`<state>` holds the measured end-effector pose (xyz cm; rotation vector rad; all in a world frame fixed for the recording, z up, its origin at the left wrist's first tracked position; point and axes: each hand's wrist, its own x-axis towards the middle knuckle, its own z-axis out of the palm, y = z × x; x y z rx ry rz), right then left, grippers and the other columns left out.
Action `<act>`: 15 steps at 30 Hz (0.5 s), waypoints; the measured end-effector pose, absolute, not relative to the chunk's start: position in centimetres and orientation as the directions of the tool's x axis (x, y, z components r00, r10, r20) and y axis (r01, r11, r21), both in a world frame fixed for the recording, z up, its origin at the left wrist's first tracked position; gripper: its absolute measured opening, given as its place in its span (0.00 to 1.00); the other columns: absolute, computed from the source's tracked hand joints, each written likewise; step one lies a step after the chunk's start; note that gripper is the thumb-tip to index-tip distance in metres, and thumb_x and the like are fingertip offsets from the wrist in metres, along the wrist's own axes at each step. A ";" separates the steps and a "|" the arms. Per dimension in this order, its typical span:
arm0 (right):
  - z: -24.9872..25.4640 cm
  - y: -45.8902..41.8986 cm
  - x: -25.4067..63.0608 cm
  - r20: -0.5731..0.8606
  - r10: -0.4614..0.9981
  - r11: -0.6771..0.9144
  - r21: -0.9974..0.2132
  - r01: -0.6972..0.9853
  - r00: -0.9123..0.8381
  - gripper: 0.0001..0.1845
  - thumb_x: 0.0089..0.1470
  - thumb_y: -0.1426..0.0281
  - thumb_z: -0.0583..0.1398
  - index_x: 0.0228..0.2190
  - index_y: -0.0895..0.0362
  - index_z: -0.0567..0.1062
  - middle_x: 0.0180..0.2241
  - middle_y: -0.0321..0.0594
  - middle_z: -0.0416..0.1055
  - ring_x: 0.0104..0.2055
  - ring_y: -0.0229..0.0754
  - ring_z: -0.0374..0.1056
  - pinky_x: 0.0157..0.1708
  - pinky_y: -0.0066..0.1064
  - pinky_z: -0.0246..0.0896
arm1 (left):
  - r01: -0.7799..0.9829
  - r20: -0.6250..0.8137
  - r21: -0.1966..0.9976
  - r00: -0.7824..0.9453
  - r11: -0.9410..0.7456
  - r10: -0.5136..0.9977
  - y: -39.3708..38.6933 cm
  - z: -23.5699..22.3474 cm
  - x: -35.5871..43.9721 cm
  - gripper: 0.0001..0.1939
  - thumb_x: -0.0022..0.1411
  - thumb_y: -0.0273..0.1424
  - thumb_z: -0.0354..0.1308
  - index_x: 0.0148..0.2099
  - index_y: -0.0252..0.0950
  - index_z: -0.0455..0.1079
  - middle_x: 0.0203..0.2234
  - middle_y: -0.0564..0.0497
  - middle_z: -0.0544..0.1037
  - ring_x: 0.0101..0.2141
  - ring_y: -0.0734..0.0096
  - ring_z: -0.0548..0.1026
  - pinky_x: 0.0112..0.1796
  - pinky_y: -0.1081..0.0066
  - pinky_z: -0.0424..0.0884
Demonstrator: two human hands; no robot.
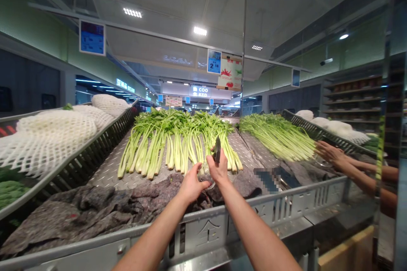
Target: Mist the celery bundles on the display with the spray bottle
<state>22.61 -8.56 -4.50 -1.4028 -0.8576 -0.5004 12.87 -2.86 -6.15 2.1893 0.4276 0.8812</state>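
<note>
My right hand is closed around a narrow black object that sticks up past the thumb; its kind is not clear. Between both hands is a clear, shiny, roundish thing, partly hidden by fingers. My left hand curves around its left side, thumb and fingers bent against it. Just beyond the hands, bunches of celery lie side by side, pale stalks toward me and leaves at the back. They rest on a patterned metal shelf. Below my hands a crumpled grey-brown cloth lies along the front.
A grey slatted front rail runs under my forearms. On the left, a black slatted divider separates produce in white foam nets and broccoli. A mirror at right reflects the celery and my hands. Price signs hang overhead.
</note>
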 end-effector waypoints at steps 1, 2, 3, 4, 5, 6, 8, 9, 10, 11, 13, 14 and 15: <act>-4.5 -8.5 22.6 0.766 0.182 0.134 -0.641 0.756 0.617 0.13 0.41 0.69 0.54 0.33 0.55 0.64 0.25 0.35 0.65 0.27 0.39 0.62 0.30 0.30 0.57 | 0.032 0.463 0.730 0.711 -0.683 0.529 -2.8 -6.2 12.9 0.35 0.39 0.28 0.60 0.52 0.28 0.56 0.48 0.40 0.66 0.47 0.62 0.65 0.48 0.66 0.59; -4.5 -8.5 22.7 0.765 0.185 0.131 -0.641 0.756 0.617 0.13 0.41 0.68 0.54 0.33 0.55 0.64 0.25 0.35 0.65 0.27 0.39 0.62 0.30 0.30 0.57 | 0.031 0.463 0.730 0.712 -0.683 0.527 -2.8 -6.2 12.9 0.35 0.39 0.28 0.60 0.52 0.28 0.56 0.48 0.40 0.66 0.47 0.61 0.65 0.48 0.66 0.59; -4.6 -8.5 22.7 0.765 0.189 0.129 -0.640 0.757 0.615 0.13 0.41 0.68 0.54 0.33 0.56 0.65 0.24 0.35 0.65 0.26 0.39 0.62 0.29 0.30 0.57 | 0.032 0.463 0.729 0.713 -0.684 0.526 -2.8 -6.2 12.9 0.35 0.39 0.28 0.60 0.52 0.28 0.56 0.48 0.40 0.66 0.47 0.61 0.65 0.48 0.66 0.59; -4.6 -8.5 22.7 0.766 0.191 0.128 -0.639 0.758 0.614 0.13 0.41 0.68 0.54 0.33 0.56 0.65 0.24 0.35 0.65 0.26 0.39 0.62 0.29 0.30 0.57 | 0.034 0.462 0.729 0.714 -0.684 0.527 -2.8 -6.2 12.9 0.35 0.39 0.28 0.60 0.52 0.28 0.56 0.48 0.40 0.65 0.47 0.61 0.65 0.48 0.66 0.59; -4.6 -8.5 22.8 0.768 0.190 0.129 -0.637 0.760 0.612 0.13 0.41 0.68 0.54 0.33 0.56 0.65 0.24 0.35 0.65 0.26 0.39 0.62 0.30 0.30 0.57 | 0.035 0.460 0.729 0.715 -0.684 0.527 -2.8 -6.2 12.9 0.35 0.39 0.28 0.60 0.52 0.28 0.56 0.48 0.40 0.65 0.47 0.61 0.65 0.48 0.66 0.59; -4.7 -8.5 22.8 0.770 0.190 0.131 -0.635 0.761 0.609 0.13 0.41 0.68 0.54 0.33 0.56 0.65 0.25 0.35 0.65 0.26 0.39 0.62 0.30 0.30 0.57 | 0.034 0.460 0.729 0.715 -0.684 0.526 -2.9 -6.1 12.9 0.35 0.39 0.28 0.60 0.52 0.29 0.56 0.48 0.40 0.65 0.47 0.61 0.65 0.48 0.66 0.59; -4.7 -8.5 22.8 0.775 0.188 0.135 -0.629 0.765 0.604 0.13 0.41 0.68 0.54 0.34 0.56 0.65 0.25 0.35 0.65 0.27 0.39 0.62 0.31 0.30 0.57 | 0.033 0.463 0.725 0.716 -0.688 0.522 -3.0 -6.1 12.9 0.35 0.39 0.28 0.60 0.52 0.29 0.56 0.48 0.40 0.66 0.48 0.62 0.65 0.48 0.67 0.59; -4.8 -8.5 22.8 0.777 0.188 0.136 -0.627 0.767 0.601 0.14 0.41 0.68 0.54 0.34 0.56 0.65 0.25 0.35 0.65 0.27 0.39 0.62 0.31 0.30 0.57 | 0.035 0.464 0.722 0.716 -0.691 0.521 -3.0 -6.1 12.9 0.35 0.39 0.28 0.59 0.52 0.28 0.56 0.48 0.40 0.66 0.48 0.62 0.64 0.48 0.67 0.59; -4.8 -8.5 22.8 0.778 0.188 0.138 -0.625 0.768 0.599 0.14 0.41 0.68 0.54 0.34 0.56 0.65 0.25 0.36 0.65 0.27 0.39 0.62 0.31 0.30 0.58 | 0.040 0.463 0.719 0.717 -0.694 0.521 -3.0 -6.0 12.8 0.35 0.39 0.27 0.59 0.52 0.28 0.56 0.48 0.40 0.66 0.48 0.61 0.64 0.48 0.67 0.58; -4.8 -8.5 22.8 0.779 0.189 0.139 -0.624 0.769 0.598 0.14 0.41 0.68 0.54 0.34 0.56 0.65 0.26 0.36 0.65 0.27 0.39 0.62 0.31 0.30 0.58 | 0.047 0.461 0.716 0.718 -0.696 0.523 -3.0 -6.0 12.8 0.35 0.39 0.27 0.59 0.53 0.28 0.55 0.48 0.40 0.66 0.48 0.61 0.64 0.48 0.67 0.58; -4.8 -8.5 22.8 0.780 0.187 0.141 -0.623 0.770 0.597 0.14 0.41 0.68 0.54 0.34 0.56 0.65 0.26 0.36 0.65 0.27 0.39 0.62 0.31 0.30 0.58 | 0.063 0.457 0.710 0.717 -0.701 0.526 -3.0 -6.1 12.9 0.36 0.39 0.27 0.59 0.53 0.28 0.55 0.48 0.40 0.66 0.48 0.61 0.64 0.48 0.66 0.58; -4.8 -8.5 22.7 0.782 0.189 0.142 -0.621 0.771 0.594 0.14 0.41 0.68 0.54 0.34 0.56 0.65 0.26 0.36 0.65 0.27 0.39 0.62 0.30 0.30 0.58 | 0.066 0.458 0.707 0.716 -0.704 0.527 -3.0 -6.1 12.9 0.36 0.39 0.27 0.59 0.53 0.28 0.55 0.48 0.40 0.66 0.48 0.61 0.64 0.48 0.66 0.58; -4.8 -8.5 22.7 0.783 0.191 0.142 -0.619 0.773 0.592 0.14 0.41 0.68 0.54 0.34 0.56 0.65 0.26 0.36 0.65 0.27 0.39 0.62 0.30 0.30 0.58 | 0.068 0.460 0.705 0.715 -0.706 0.527 -3.0 -6.2 12.9 0.36 0.39 0.27 0.59 0.53 0.29 0.55 0.48 0.40 0.66 0.48 0.61 0.64 0.48 0.66 0.59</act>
